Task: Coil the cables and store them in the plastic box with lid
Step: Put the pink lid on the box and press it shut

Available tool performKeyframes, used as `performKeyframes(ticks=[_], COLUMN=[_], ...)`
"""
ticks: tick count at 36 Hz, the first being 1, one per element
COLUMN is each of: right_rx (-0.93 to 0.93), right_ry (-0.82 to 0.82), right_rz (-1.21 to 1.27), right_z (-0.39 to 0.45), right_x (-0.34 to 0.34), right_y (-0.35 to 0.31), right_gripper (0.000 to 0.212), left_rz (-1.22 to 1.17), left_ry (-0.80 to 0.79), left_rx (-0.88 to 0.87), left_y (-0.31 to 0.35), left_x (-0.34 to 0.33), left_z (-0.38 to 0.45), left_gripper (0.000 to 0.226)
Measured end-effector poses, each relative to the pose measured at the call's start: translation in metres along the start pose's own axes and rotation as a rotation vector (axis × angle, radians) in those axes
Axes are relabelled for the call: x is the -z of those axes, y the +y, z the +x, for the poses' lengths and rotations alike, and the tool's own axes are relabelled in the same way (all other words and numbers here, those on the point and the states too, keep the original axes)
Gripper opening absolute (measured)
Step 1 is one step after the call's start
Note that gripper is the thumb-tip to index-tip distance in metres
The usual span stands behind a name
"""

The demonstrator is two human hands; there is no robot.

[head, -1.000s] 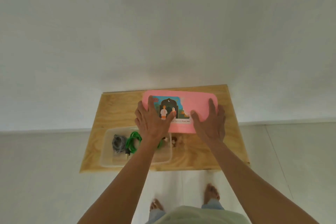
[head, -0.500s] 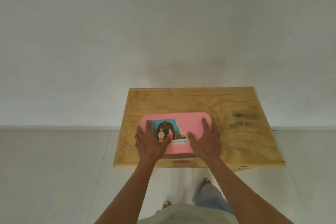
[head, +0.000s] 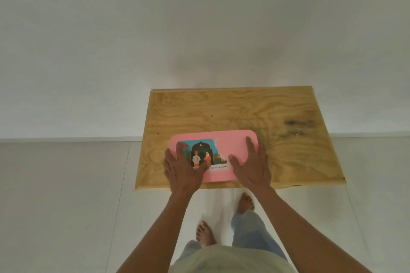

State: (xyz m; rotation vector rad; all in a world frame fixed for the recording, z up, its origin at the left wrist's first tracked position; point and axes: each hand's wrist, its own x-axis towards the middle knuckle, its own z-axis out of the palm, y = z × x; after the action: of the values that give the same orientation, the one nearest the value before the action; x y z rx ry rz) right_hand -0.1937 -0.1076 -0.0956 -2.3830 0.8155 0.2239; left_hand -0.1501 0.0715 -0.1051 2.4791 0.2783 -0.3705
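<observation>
A pink lid [head: 228, 145] with a colourful picture sticker [head: 203, 150] lies flat near the front edge of the wooden table [head: 233, 111]. The plastic box and the cables are hidden under it. My left hand [head: 183, 172] rests palm down on the lid's left end, thumb on the sticker and fingers at the left rim. My right hand [head: 253, 167] lies palm down on the lid's right end, fingers spread along the right rim. Neither hand curls around anything.
The plywood tabletop stands against a white wall and has a dark stain [head: 297, 125] at the right. Behind and to the right of the lid is bare wood. My bare feet [head: 205, 234] stand on the pale tiled floor just below the table's front edge.
The lid, first lying beside the clear box with its coiled cables showing, now covers the box. Both hands stayed flat on it. The view has shifted, so the table sits further right.
</observation>
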Motion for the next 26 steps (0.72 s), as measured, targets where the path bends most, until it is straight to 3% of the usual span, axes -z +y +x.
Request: performKeyframes(ticks=[10, 15, 20, 26], right_rx=[0.042, 0.115, 0.218, 0.254], right_ry=[0.019, 0.067, 0.106, 0.168], right_rz=[-0.052, -0.145, -0.242, -0.233], right_z=[-0.002, -0.002, 0.001, 0.003], right_x=[-0.010, -0.020, -0.029, -0.035], right_y=[0.007, 0.013, 0.020, 0.024], right_gripper=[0.083, 0.083, 0.072, 0.069], left_rz=[-0.015, 0.123, 0.328, 0.383], left_ry=[-0.003, 0.019, 0.028, 0.115], left_rx=[-0.035, -0.136, -0.289, -0.297], left_y=[-0.012, -0.015, -0.020, -0.020], left_x=[-0.002, -0.008, -0.013, -0.021], left_z=[0.004, 0.002, 0.008, 0.008], left_gripper=[0.107, 0.109, 0.096, 0.084])
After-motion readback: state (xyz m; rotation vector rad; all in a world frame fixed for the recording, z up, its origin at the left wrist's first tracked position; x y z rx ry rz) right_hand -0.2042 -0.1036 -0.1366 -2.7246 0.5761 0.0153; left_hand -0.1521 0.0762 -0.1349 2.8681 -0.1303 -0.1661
